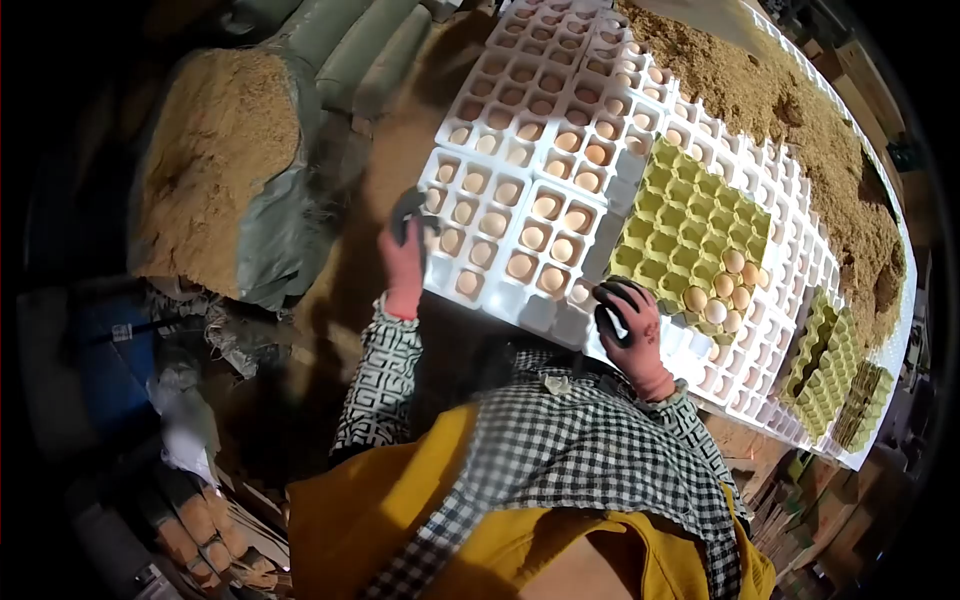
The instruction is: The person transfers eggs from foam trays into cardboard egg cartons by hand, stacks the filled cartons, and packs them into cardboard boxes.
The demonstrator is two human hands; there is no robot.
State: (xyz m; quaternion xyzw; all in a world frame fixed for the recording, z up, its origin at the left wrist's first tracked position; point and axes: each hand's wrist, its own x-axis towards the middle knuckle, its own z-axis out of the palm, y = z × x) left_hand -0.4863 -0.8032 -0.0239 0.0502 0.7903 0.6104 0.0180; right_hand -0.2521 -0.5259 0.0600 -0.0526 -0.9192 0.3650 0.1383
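Observation:
My left hand (402,252), in a pink glove with dark grey fingers, is over the left edge of the white foam trays. Its slightly blurred fingers are apart, beside an egg (433,200) in an edge cell. Near the front edge, my right hand (630,335) has its gloved fingers curved and apart from the thumb, with white foam showing between them. Just left of it lies an egg (580,292) in a cell. Beyond it, a yellow-green egg tray (685,215) rests on the foam, with several eggs (723,286) grouped at its near right corner.
White foam trays (520,225) hold many eggs in square cells. Sawdust-like material (780,95) lies along the far side. More yellow-green egg trays (832,365) stand at the right. A large open sack (225,160) of similar material is at the left, near stacked green rolls (365,55).

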